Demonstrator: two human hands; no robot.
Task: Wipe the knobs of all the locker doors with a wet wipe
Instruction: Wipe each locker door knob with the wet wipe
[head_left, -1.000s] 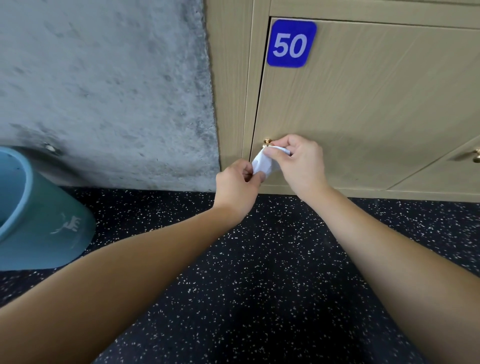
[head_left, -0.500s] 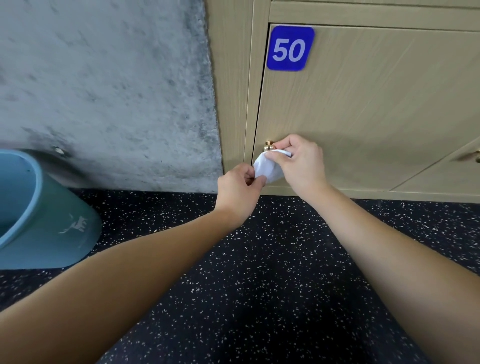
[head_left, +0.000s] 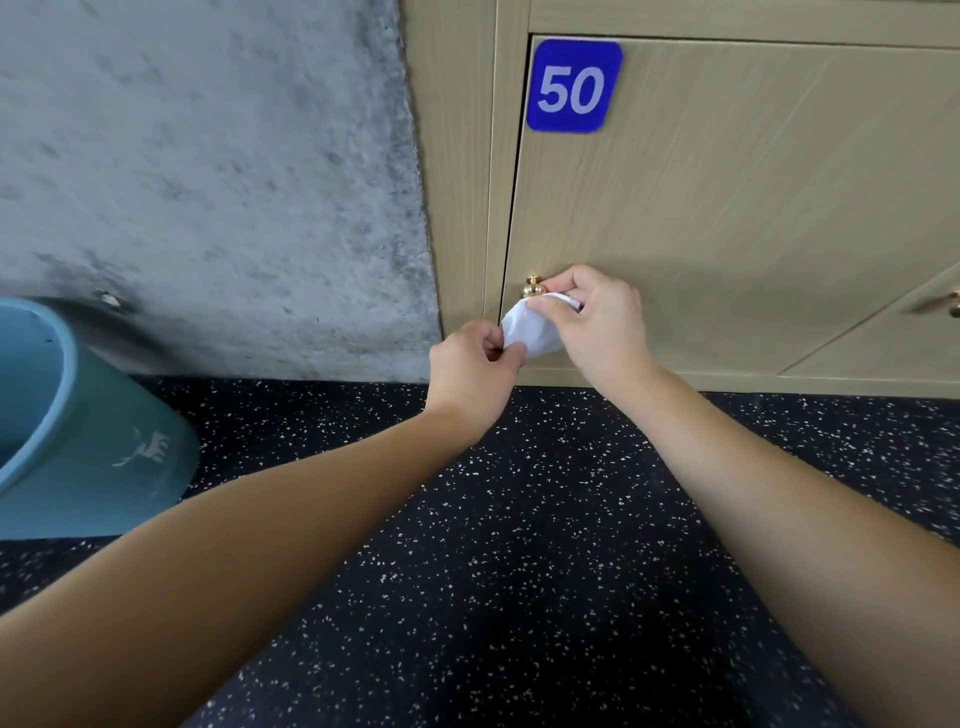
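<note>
The brass knob (head_left: 533, 286) of locker door 50 (head_left: 727, 218) sits at the door's lower left corner, just beside the hinge-side frame, and it stands bare: the wet wipe (head_left: 530, 327) hangs just below and slightly right of it, close but, as far as I can tell, not touching. The knob's axis points straight out of the door face toward the camera, so any wiping has to wrap around it from the front.

The right hand (head_left: 597, 322) is the nearer one. Its thumb and forefinger are curled and pinch the wipe's upper edge, with the fingertips just right of the knob. The left hand (head_left: 475, 364) is below and left of the knob, its fingers curled in, pinching the wipe's lower corner, so the cloth is stretched between the two hands.

The coming move likely needs the right hand to carry the wipe up and left onto the knob.

Relative to the knob, a blue number plate (head_left: 574, 85) is well above, a teal bucket (head_left: 78, 426) far left on the speckled floor (head_left: 519, 571), and another door's knob (head_left: 955, 306) far right.
</note>
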